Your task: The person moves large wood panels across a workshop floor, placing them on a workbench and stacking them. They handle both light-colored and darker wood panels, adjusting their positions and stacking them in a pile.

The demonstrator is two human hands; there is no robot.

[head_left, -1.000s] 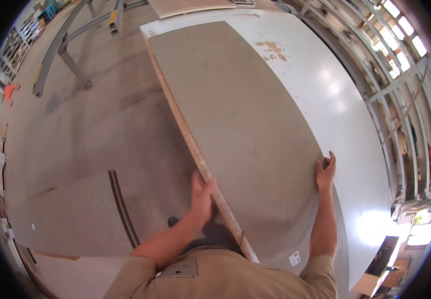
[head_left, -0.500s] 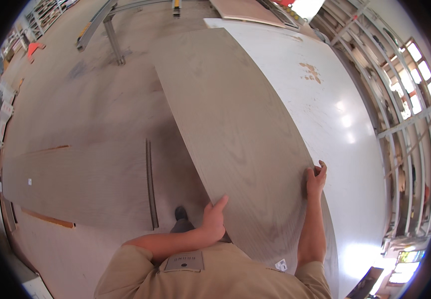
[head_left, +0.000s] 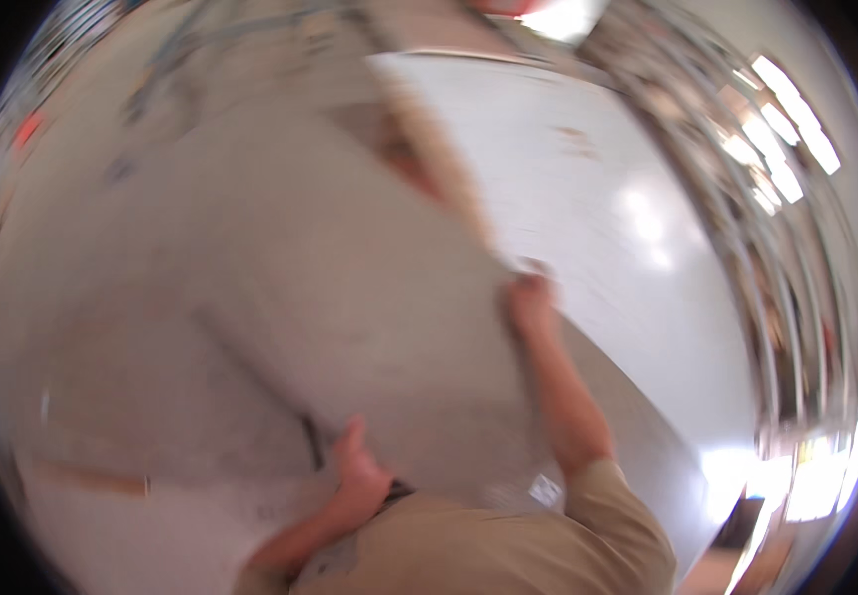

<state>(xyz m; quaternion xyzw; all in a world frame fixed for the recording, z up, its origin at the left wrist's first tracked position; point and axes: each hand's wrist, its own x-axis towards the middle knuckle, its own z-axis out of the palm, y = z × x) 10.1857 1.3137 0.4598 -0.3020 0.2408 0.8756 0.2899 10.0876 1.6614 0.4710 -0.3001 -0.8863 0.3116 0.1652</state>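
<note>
Nearest me, at about six o'clock, my tan shirt (head_left: pixel 508 545) fills the bottom of the view, and both forearms rise from it. My left hand (head_left: pixel 357 474) sits at roughly seven o'clock, curled around the near lower edge of the large grey panel (head_left: pixel 330 288). My right hand (head_left: pixel 530 302) is higher, near the centre right, fingers hooked over the panel's right-hand edge. Both hands are closed on it, though blur hides the exact finger wrap.

I judge the panel stiff and heavy: broad, flat, showing no sag between my two holds. Its face looks smooth, so I'd trust the edges rather than the surface, hands spread wide as they are.

It is tilted, its long axis running from about six o'clock away toward eleven or twelve.

Just beyond it, from one to four o'clock, lies a white sheet (head_left: pixel 627 248). Farther off, the concrete floor (head_left: pixel 82 297) spreads left, and blurred metal racking (head_left: pixel 776 198) curves along the right.
</note>
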